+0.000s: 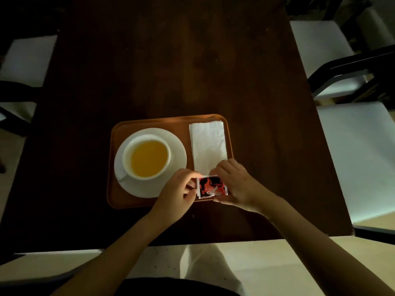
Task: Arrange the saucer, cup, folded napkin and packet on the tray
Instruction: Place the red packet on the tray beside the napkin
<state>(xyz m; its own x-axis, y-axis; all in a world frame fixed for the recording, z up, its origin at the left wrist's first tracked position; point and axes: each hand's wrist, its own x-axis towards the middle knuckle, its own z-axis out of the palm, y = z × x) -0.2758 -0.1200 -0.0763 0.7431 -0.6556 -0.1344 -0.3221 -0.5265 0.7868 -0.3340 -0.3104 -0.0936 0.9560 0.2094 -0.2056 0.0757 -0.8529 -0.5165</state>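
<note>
An orange tray (149, 122) lies on the dark wooden table. On its left half a white saucer (177, 154) carries a white cup (147, 157) filled with yellow-orange liquid. A folded white napkin (208, 146) lies along the tray's right side. At the tray's near right corner, just below the napkin, a small red, black and white packet (211, 186) is pinched from both sides: my left hand (177, 193) grips its left edge and my right hand (235, 184) its right edge. The right hand's fingers overlap the napkin's near end.
The dark table (192, 71) stretches far beyond the tray. White-seated chairs with black frames stand at the left (25, 58) and at the right (324, 50), (359, 159). My lap and a pale floor show under the table's near edge.
</note>
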